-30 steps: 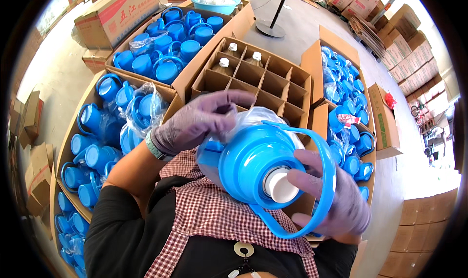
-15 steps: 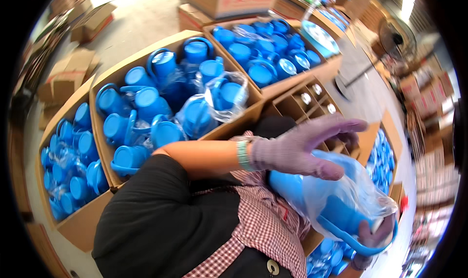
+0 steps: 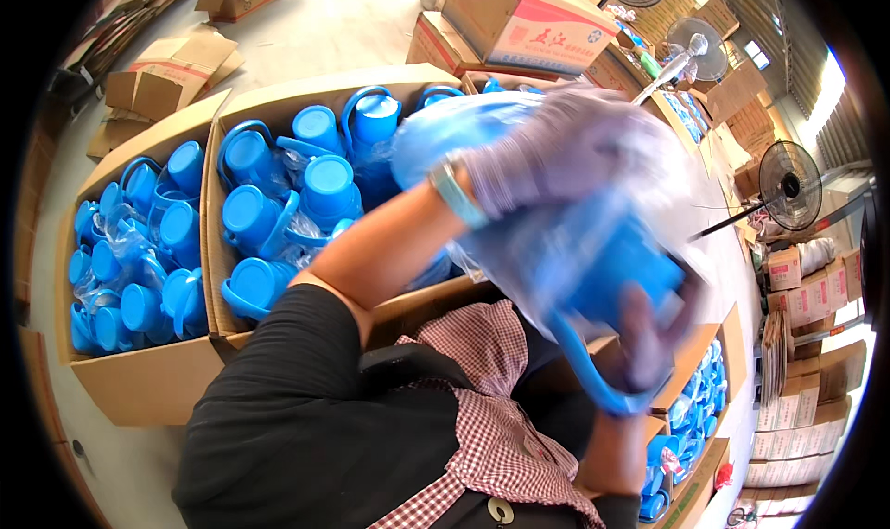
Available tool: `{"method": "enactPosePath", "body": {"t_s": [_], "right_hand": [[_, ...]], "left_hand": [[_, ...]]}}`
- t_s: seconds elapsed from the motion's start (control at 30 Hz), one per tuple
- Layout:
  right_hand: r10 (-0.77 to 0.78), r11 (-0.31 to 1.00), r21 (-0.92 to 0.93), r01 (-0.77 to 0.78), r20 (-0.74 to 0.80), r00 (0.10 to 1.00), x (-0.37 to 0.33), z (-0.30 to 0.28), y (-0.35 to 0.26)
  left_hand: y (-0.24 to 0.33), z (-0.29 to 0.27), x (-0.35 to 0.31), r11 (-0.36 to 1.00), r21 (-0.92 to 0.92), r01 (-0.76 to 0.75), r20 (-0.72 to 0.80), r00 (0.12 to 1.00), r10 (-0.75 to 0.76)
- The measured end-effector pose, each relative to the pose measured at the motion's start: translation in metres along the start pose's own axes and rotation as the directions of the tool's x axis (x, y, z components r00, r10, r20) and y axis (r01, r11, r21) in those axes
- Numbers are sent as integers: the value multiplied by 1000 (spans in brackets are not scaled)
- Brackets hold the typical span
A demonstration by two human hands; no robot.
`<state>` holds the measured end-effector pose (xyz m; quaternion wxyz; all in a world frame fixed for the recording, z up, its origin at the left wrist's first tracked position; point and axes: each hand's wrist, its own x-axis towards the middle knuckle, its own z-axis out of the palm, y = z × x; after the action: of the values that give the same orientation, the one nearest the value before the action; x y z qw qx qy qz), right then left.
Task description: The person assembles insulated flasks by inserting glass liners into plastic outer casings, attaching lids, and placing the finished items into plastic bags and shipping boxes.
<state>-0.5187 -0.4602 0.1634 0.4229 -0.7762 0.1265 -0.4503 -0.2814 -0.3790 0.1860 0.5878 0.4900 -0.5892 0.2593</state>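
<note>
A blue flask (image 3: 621,269) with a loop handle lies slantwise in front of me, wrapped in a clear plastic bag (image 3: 524,255). My right hand (image 3: 644,344), in a grey-purple glove, grips its lower right end near the handle. Over the upper side of the bag lies my left hand (image 3: 575,149), gloved alike and with a teal band at the wrist. Motion smears its fingers, so their closing on the bag cannot be told. Beneath, a large carton (image 3: 215,242) holds several similar blue flasks (image 3: 248,212), some bagged.
Left of it stands another carton (image 3: 139,395) of blue flasks. A carton (image 3: 732,344) with small bagged blue parts is at the right. Closed cartons (image 3: 547,28) stand behind, and a black fan (image 3: 790,186) at the far right. Flattened boxes (image 3: 171,70) lie far left.
The bagged flask has come up and leftward over the large carton, with my right hand on it. My left hand has moved up from an open pose onto the bag. The view has turned.
</note>
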Motion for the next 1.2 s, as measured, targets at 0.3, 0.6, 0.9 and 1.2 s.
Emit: {"method": "enactPosePath", "body": {"t_s": [0.3,0.6,0.9,1.2], "right_hand": [[295,950,-256,-180,538,790,33,202,80],[623,387,-82,-918,758,195,5,271,129],[-514,858,425,289,725,458,43,127,-45],[-475,769,217,601,823,310,36,23,-36]], "left_hand": [[-212,-83,-137,446,-275,852,671,502,-546],[-298,-101,-256,138,313,940,679,-120,-724],[-327,-94,-260,462,514,722,116,475,-872],[-310,1,-205,499,865,54,499,16,-867]]}}
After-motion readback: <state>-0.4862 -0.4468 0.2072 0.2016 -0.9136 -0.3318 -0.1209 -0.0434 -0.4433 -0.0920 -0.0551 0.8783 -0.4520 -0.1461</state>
